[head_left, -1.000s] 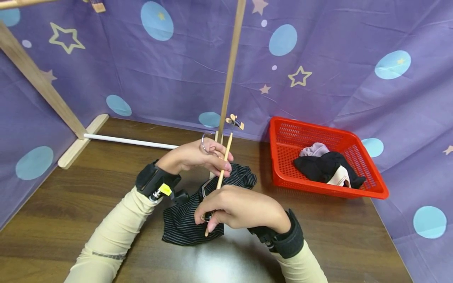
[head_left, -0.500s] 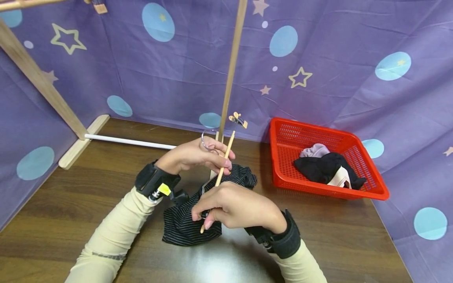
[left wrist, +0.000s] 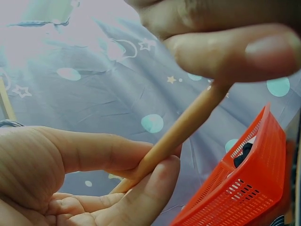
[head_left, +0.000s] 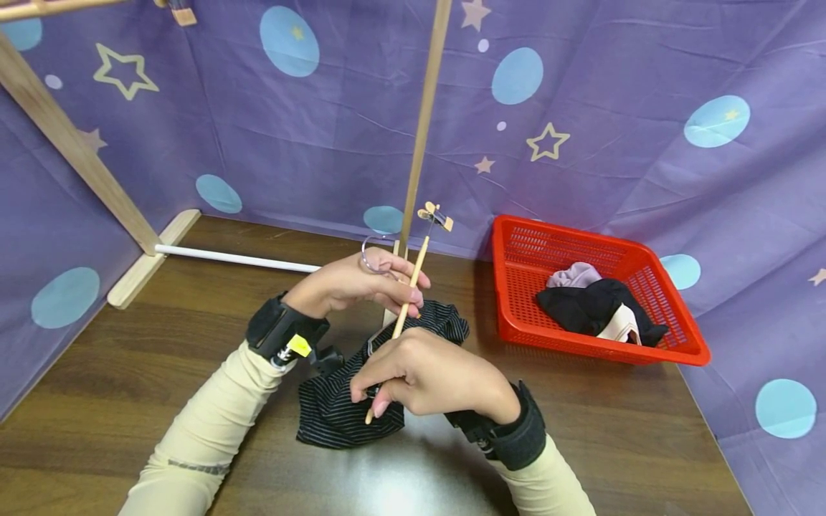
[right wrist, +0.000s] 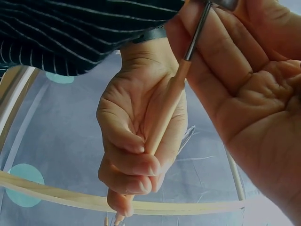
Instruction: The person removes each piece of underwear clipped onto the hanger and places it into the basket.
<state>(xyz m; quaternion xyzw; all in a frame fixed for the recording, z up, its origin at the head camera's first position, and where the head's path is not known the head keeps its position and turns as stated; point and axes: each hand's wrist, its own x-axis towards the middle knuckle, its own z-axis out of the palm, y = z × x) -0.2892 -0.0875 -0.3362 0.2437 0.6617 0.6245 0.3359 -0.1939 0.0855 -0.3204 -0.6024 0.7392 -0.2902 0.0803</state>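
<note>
My left hand (head_left: pixel 381 283) grips a wooden clip hanger (head_left: pixel 413 279) near its middle, thumb and fingers round the bar. The hanger's metal hook rises beside that hand, and its far clip (head_left: pixel 437 216) holds nothing. My right hand (head_left: pixel 426 376) pinches the near clip (right wrist: pixel 225 4), which sits on a thin metal rod at the bar's end. A black garment with thin white stripes (head_left: pixel 345 405) lies under both hands. In the right wrist view the striped cloth (right wrist: pixel 80 35) hangs close to the near clip; whether the clip grips it I cannot tell.
To the right on the brown table (head_left: pixel 613 430) stands a red plastic basket (head_left: pixel 510 326) with black, lilac and cream cloth inside. A wooden rack with upright posts (head_left: pixel 422 122) and a white crossbar (head_left: pixel 239 258) stands behind, before a purple star-patterned curtain (head_left: pixel 348 143).
The hanger has tilted slightly, its far clip shifting a little up and right. My right hand has moved slightly left with the near end; the last half second shows almost no movement.
</note>
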